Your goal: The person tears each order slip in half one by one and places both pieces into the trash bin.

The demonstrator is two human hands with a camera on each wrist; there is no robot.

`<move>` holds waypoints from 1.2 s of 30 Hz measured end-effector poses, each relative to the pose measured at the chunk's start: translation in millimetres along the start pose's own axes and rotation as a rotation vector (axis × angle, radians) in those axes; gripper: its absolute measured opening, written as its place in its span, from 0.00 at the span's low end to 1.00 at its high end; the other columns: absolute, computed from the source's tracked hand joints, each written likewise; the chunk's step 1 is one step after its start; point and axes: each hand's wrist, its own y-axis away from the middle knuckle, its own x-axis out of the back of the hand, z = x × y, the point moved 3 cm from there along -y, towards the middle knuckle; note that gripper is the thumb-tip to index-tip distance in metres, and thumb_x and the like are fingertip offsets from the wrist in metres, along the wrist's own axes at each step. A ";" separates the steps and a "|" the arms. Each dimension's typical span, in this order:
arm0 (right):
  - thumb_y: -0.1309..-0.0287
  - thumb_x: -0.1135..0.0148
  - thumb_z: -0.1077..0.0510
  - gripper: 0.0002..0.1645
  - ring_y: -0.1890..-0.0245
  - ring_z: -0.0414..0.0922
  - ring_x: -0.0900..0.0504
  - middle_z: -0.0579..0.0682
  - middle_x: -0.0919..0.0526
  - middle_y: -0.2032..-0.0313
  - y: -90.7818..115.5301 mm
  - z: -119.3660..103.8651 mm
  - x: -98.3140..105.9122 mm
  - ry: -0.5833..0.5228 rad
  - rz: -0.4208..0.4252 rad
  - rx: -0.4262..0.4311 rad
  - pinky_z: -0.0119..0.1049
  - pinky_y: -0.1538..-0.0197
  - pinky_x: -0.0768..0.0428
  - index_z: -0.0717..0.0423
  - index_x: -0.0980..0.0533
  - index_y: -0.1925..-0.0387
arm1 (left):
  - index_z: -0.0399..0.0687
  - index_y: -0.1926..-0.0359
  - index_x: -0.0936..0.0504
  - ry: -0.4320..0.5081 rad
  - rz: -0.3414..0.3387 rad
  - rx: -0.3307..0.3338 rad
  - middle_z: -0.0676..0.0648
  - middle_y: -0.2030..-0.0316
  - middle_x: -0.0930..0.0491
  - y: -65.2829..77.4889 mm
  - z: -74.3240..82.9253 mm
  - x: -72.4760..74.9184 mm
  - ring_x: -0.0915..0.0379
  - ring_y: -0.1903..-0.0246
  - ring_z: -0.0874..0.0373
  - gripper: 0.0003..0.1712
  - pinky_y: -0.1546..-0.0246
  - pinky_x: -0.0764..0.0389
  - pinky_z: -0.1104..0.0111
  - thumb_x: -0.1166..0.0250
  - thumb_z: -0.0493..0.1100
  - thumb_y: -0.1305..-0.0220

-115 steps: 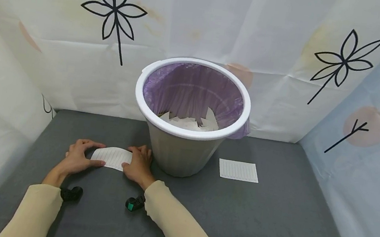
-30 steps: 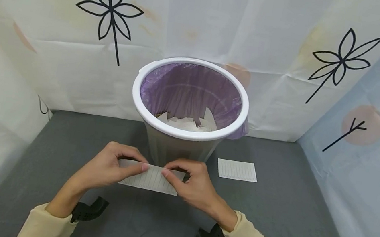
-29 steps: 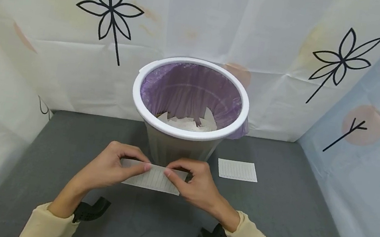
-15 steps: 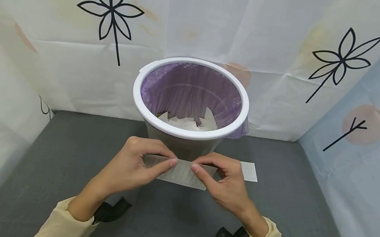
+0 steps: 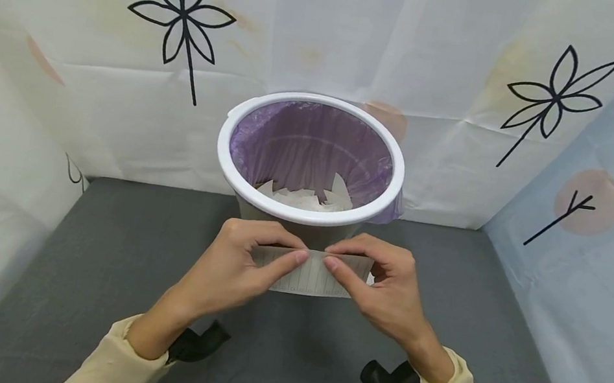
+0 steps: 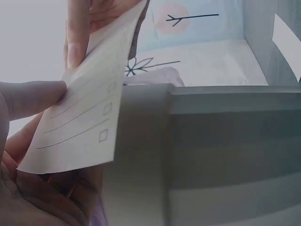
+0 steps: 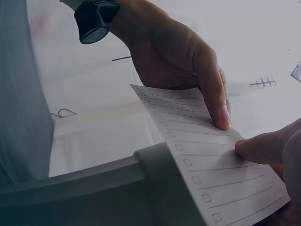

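Observation:
Held up in front of the trash can point(image 5: 303, 217) is a sheet of lined paper point(image 5: 313, 279) with small checkbox squares along one edge. My left hand point(image 5: 234, 266) pinches its top edge left of the middle, thumb on the near side and fingers behind. Close beside it, my right hand point(image 5: 388, 288) pinches the same edge in the same way, the two thumb tips a small gap apart. The right wrist view shows the paper point(image 7: 202, 155) whole, with both thumbs pressed on its lined face. In the left wrist view the paper point(image 6: 84, 122) bends slightly.
The can has a white rim and a purple bag liner point(image 5: 313, 146), with white paper pieces point(image 5: 306, 199) inside. A second paper point(image 6: 288, 44) lies on the grey table point(image 5: 117, 243), mostly hidden behind my right hand in the head view. Printed cloth walls point(image 5: 330, 25) surround the table.
Both hands have lifted the paper from the table's left side and carried it right, up in front of the can. They now pinch its top edge, and the second paper has become covered.

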 end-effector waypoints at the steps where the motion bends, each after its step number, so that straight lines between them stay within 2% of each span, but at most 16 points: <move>1: 0.40 0.31 0.70 0.06 0.69 0.43 0.16 0.56 0.14 0.68 -1.4 -1.0 0.4 0.005 -0.002 0.010 0.30 0.67 0.20 0.63 0.15 0.61 | 0.43 0.63 0.11 0.000 -0.001 -0.008 0.56 0.67 0.13 -0.4 0.9 -0.5 0.18 0.66 0.65 0.03 0.57 0.18 0.67 0.29 0.33 0.37; 4: 0.41 0.31 0.70 0.06 0.69 0.43 0.16 0.55 0.14 0.68 -6.0 -3.8 1.0 0.029 -0.013 0.031 0.31 0.66 0.19 0.63 0.15 0.61 | 0.43 0.63 0.11 -0.012 -0.001 -0.031 0.55 0.67 0.14 -1.8 3.1 -1.5 0.18 0.65 0.66 0.03 0.57 0.18 0.68 0.30 0.34 0.36; 13: 0.42 0.28 0.69 0.06 0.71 0.41 0.17 0.49 0.13 0.68 -18.6 -12.4 3.1 0.135 -0.046 0.058 0.29 0.67 0.23 0.59 0.14 0.63 | 0.44 0.61 0.11 -0.098 0.002 -0.096 0.55 0.66 0.14 -9.0 10.6 -0.2 0.23 0.68 0.66 0.03 0.68 0.24 0.72 0.31 0.36 0.33; 28: 0.41 0.28 0.65 0.04 0.67 0.39 0.16 0.45 0.13 0.67 -29.6 -20.1 2.8 0.187 -0.150 0.061 0.30 0.61 0.21 0.55 0.15 0.64 | 0.44 0.62 0.11 -0.123 -0.010 -0.107 0.54 0.66 0.14 -10.4 19.2 2.2 0.21 0.66 0.68 0.04 0.64 0.22 0.74 0.32 0.33 0.34; 34: 0.38 0.29 0.62 0.01 0.68 0.39 0.17 0.45 0.14 0.68 -31.3 -19.5 2.2 0.185 -0.153 0.088 0.30 0.60 0.20 0.56 0.15 0.65 | 0.43 0.63 0.10 -0.093 0.008 -0.099 0.54 0.67 0.13 -10.9 18.7 3.6 0.19 0.66 0.67 0.04 0.65 0.20 0.73 0.31 0.34 0.35; 36: 0.36 0.30 0.59 0.03 0.68 0.39 0.17 0.44 0.14 0.68 -31.5 -20.2 2.1 0.193 -0.149 0.101 0.30 0.60 0.20 0.56 0.15 0.65 | 0.44 0.63 0.10 -0.079 0.015 -0.095 0.54 0.67 0.13 -11.3 18.7 3.8 0.19 0.67 0.67 0.04 0.67 0.22 0.74 0.31 0.34 0.35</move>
